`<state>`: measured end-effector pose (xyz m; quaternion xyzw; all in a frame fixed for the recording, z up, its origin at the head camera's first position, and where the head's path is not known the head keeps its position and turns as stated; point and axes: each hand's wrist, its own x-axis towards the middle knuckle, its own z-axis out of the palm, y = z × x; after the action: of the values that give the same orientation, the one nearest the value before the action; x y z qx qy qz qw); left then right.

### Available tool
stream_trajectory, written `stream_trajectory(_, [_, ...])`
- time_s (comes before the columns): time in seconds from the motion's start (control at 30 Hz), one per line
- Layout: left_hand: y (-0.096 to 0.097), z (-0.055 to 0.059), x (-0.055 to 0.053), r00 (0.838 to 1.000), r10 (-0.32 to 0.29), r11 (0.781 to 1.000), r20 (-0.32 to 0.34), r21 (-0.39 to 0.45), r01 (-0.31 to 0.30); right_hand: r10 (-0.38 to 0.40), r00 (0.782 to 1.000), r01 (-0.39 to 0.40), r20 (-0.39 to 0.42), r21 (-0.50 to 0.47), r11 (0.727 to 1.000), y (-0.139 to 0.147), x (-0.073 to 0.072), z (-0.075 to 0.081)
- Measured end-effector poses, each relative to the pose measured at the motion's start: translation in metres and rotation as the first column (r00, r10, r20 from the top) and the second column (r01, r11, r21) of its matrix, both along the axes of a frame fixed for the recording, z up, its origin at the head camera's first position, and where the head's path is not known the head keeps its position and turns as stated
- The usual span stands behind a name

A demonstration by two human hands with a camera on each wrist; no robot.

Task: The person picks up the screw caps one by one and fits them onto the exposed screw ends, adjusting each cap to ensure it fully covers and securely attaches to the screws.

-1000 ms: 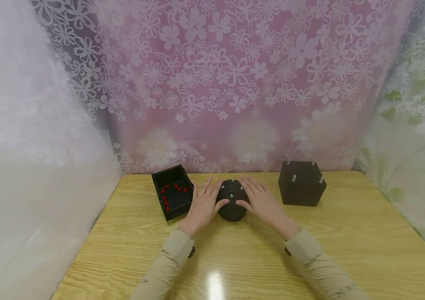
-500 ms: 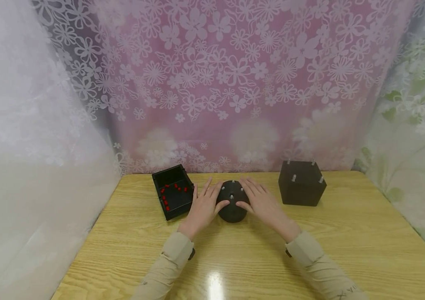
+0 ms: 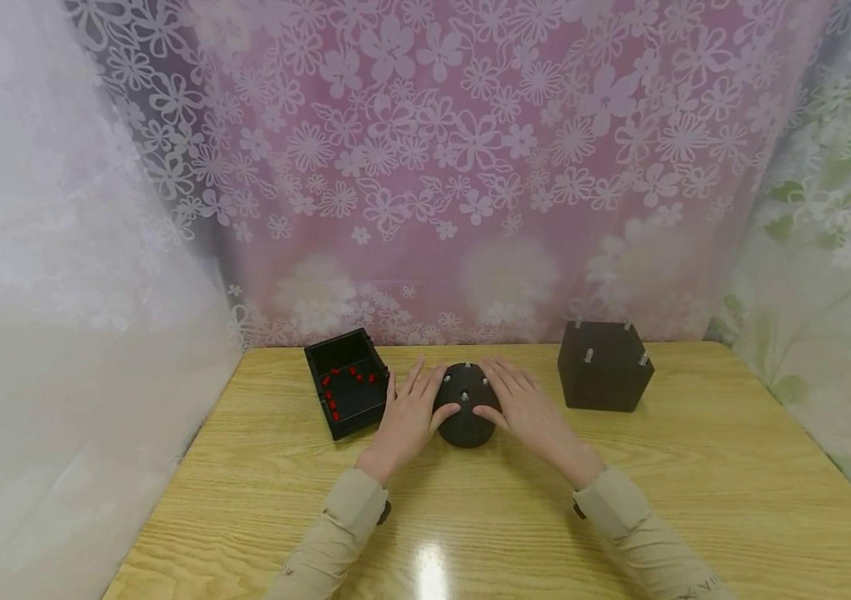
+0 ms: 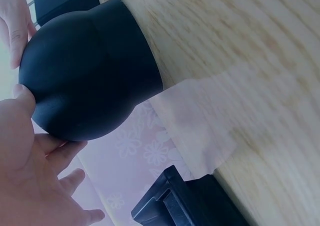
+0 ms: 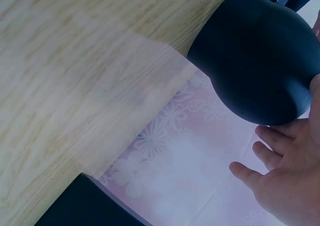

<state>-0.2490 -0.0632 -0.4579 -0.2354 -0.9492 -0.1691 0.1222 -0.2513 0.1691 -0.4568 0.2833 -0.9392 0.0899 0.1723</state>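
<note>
Grip: left hand (image 3: 404,419) and right hand (image 3: 538,419), fingers half-spread, hold black dome (image 3: 468,425) between them | dome slightly lower at frame centre than earlier | likely eased nearer, unreleased

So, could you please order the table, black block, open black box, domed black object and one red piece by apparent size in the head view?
1. Table
2. Black block and open black box: too alike to rank
3. Domed black object, its sides partly covered
4. Red piece

Booth-like space: floral curtains (image 3: 433,167), wooden table (image 3: 500,525)
</note>
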Motion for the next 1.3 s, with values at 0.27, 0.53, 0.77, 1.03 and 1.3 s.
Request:
stream_trajectory(0.27, [0.0, -0.001, 0.002, 1.0, -0.002, 1.0, 0.006, 0.005, 0.002, 0.009, 1.0, -0.009, -0.02, 0.007, 1.0, 0.001, 0.002, -0.001])
stream_trajectory(0.53, [0.0, -0.002, 0.005, 1.0, -0.004, 1.0, -0.012, -0.006, 0.004, 0.007, 1.0, -0.007, -0.026, 0.005, 1.0, 0.001, 0.005, -0.001])
stream_trajectory(0.77, [0.0, -0.003, 0.007, 1.0, -0.007, 1.0, -0.027, 0.005, 0.007, 0.017, 0.999, -0.017, -0.052, 0.002, 1.0, 0.001, 0.007, -0.001])
stream_trajectory(1.03, [0.0, -0.003, 0.01, 0.999, -0.006, 1.0, -0.052, 0.002, 0.006, 0.007, 1.0, -0.007, -0.027, 0.005, 1.0, 0.001, 0.01, -0.001])
stream_trajectory(1.3, [0.0, -0.004, 0.013, 0.999, -0.004, 1.0, -0.053, -0.001, 0.004, 0.011, 1.0, -0.011, -0.014, -0.009, 1.0, 0.0, 0.014, 0.001])
